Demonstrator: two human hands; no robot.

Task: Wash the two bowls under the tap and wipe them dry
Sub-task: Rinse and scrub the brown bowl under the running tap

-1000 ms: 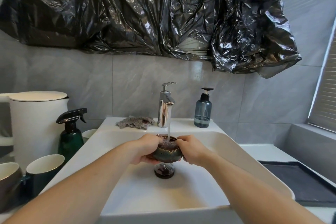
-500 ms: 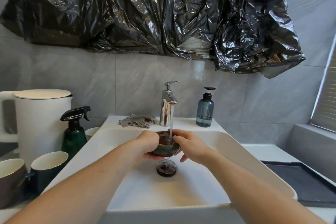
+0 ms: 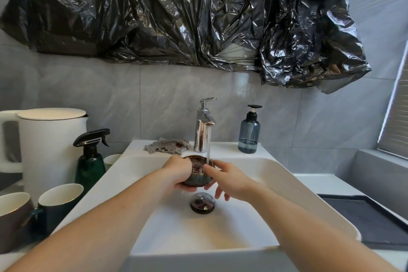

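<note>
A small dark glazed bowl point(image 3: 197, 178) is held over the white sink point(image 3: 276, 174), under the thin stream running from the chrome tap point(image 3: 202, 130). My left hand point(image 3: 176, 173) grips the bowl from its left side and underneath, tilting its mouth toward the tap. My right hand point(image 3: 228, 180) has its thumb at the bowl's right rim, under the water, while its other fingers spread loosely below the bowl. A grey patterned cloth point(image 3: 167, 145) lies on the sink ledge left of the tap. I see only this one bowl.
A round drain plug point(image 3: 202, 202) sits in the basin below the bowl. A blue soap pump bottle point(image 3: 249, 133) stands right of the tap. Left of the sink are a green spray bottle point(image 3: 90, 161), a white kettle point(image 3: 50, 139) and two mugs point(image 3: 58, 203). A dark mat point(image 3: 364, 218) lies at right.
The bowl has tipped its mouth toward the tap. My right hand has let go of its grip on the bowl's side; its fingers now spread, with the thumb at the rim.
</note>
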